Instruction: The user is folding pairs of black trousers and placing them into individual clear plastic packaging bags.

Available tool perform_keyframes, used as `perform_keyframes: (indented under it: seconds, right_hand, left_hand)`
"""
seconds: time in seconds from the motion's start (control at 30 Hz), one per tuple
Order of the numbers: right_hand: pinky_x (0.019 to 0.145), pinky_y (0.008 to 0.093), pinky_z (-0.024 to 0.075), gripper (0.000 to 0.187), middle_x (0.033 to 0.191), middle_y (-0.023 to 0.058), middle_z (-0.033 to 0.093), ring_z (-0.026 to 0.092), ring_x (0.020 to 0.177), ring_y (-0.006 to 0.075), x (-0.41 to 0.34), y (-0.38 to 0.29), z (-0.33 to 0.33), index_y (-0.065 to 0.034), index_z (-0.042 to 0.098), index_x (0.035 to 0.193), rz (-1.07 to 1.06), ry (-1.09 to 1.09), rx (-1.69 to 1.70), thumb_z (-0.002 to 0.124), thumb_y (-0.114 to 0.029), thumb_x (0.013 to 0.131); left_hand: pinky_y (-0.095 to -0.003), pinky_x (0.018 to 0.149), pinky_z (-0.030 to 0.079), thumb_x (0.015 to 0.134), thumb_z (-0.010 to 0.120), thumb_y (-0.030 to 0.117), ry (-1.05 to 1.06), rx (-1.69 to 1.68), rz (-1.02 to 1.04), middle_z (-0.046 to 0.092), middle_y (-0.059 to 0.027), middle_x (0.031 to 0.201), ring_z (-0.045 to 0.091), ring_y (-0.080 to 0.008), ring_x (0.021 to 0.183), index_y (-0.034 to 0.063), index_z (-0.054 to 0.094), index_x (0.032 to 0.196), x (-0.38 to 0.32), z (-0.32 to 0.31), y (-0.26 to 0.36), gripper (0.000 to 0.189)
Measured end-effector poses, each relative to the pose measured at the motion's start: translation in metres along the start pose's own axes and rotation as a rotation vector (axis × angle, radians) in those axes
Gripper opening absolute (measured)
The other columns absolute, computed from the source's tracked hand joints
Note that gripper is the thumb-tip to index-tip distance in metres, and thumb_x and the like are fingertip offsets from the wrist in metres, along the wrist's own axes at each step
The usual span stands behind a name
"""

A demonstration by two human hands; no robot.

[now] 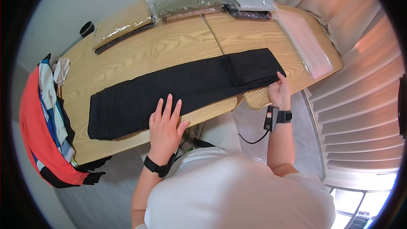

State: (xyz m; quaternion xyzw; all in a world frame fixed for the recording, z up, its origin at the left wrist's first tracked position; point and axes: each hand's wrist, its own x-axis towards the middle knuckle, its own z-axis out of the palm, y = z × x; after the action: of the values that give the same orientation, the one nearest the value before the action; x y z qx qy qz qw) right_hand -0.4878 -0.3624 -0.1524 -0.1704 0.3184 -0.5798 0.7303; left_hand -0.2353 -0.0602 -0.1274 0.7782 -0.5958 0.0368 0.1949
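Black trousers (pixel 190 79), folded lengthwise, lie across the wooden table (pixel 178 44) with the waistband end at the left and the leg end at the right. A stitched back pocket shows near the waistband, and a fold or raised edge crosses the legs towards the right. My left hand (pixel 167 117) rests flat on the near edge of the trousers beside the pocket, its fingers apart. At the right, my right hand (pixel 279 89) pinches the near corner of the leg end between thumb and fingers.
Garments in clear plastic bags (pixel 124 22) are stacked along the far edge. A pink bagged item (pixel 306 44) lies at the far right. Red, white, blue and black clothes (pixel 35 111) hang over the left end. Curtains (pixel 359 101) hang at the right; a cable (pixel 254 141) runs from my right wrist.
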Motion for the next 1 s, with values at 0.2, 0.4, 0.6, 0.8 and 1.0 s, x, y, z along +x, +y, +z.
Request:
perform_keyframes:
  seconds: [0.2,0.4,0.6,0.8,1.0]
  right_hand:
    - [0.103,0.0367,0.0390,0.030,0.123,0.0091,0.056,0.051,0.115,0.0233,-0.046,0.040,0.038,-0.0034,0.054,0.115,0.150,-0.089,-0.106,0.056,0.003,0.086]
    - [0.100,0.0324,0.0393,0.037,0.125,0.0086,0.055,0.051,0.115,0.0236,-0.060,0.055,0.051,-0.0016,0.051,0.123,-0.143,-0.030,-0.351,0.051,0.003,0.087]
    - [0.101,0.0375,0.0371,0.050,0.127,0.0194,0.054,0.048,0.121,0.0349,-0.102,0.070,0.078,-0.0053,0.048,0.130,-0.540,-0.322,-1.402,0.052,0.004,0.081]
    - [0.100,0.0511,0.0331,0.069,0.135,0.0125,0.049,0.044,0.124,0.0364,-0.146,0.120,0.096,-0.0225,0.049,0.133,-1.027,-1.011,-2.074,0.070,-0.011,0.068]
    - [0.100,0.0521,0.0317,0.072,0.137,0.0128,0.046,0.043,0.126,0.0360,-0.148,0.121,0.097,-0.0276,0.046,0.136,-0.996,-1.011,-2.123,0.072,-0.015,0.070]
  left_hand:
    - [-0.0441,0.099,0.032,0.087,0.060,0.033,-0.012,-0.002,-0.009,0.036,-0.0128,0.146,0.035,-0.0344,0.130,0.0117,0.047,0.135,-0.004,0.001,-0.002,0.055]
    - [-0.0420,0.098,0.034,0.088,0.057,0.037,0.026,0.047,0.005,0.038,-0.0114,0.144,0.037,-0.0321,0.130,0.0131,0.048,0.134,-0.005,0.002,-0.001,0.053]
    - [-0.0436,0.100,0.032,0.089,0.055,0.038,0.003,0.025,-0.005,0.033,-0.0107,0.148,0.035,-0.0322,0.131,0.0139,0.044,0.138,-0.007,0.004,-0.004,0.056]
    - [-0.0423,0.094,0.036,0.082,0.064,0.034,0.137,-0.031,0.045,0.057,-0.0111,0.115,0.044,-0.0337,0.120,0.0061,0.064,0.100,-0.006,0.009,-0.007,0.034]
    - [-0.0450,0.095,0.034,0.085,0.061,0.036,0.133,-0.066,0.037,0.060,-0.0115,0.111,0.042,-0.0357,0.120,0.0048,0.064,0.100,-0.009,0.010,-0.008,0.035]
